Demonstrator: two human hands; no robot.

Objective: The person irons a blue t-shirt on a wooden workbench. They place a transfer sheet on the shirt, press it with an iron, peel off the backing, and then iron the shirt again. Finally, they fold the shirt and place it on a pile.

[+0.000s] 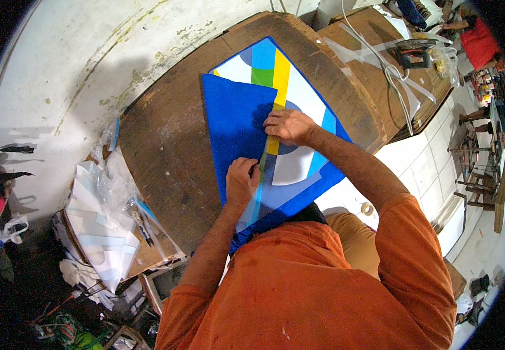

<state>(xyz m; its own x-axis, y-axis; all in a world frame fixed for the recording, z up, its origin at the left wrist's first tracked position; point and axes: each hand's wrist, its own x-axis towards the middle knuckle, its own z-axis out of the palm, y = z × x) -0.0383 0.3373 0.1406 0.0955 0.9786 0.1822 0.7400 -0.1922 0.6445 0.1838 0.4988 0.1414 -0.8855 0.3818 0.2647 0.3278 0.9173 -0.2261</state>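
Blue cloth is seen, in the head view, spread on a brown wooden table, its near end reaching the person's orange shirt. A plain blue flap is laid over the left part of the patterned face, while the white, yellow, green and light blue shapes on the right are left uncovered. The left hand is set at the flap's slanting edge, its fingers drawn in close. The right hand is placed farther up, by the yellow band, with its fingers bent and close together; whether cloth is pinched by either cannot be told. The folding over can be judged only partly done, with lining up and flattening of the edge seemingly left. An iron is stood well apart, at upper right.
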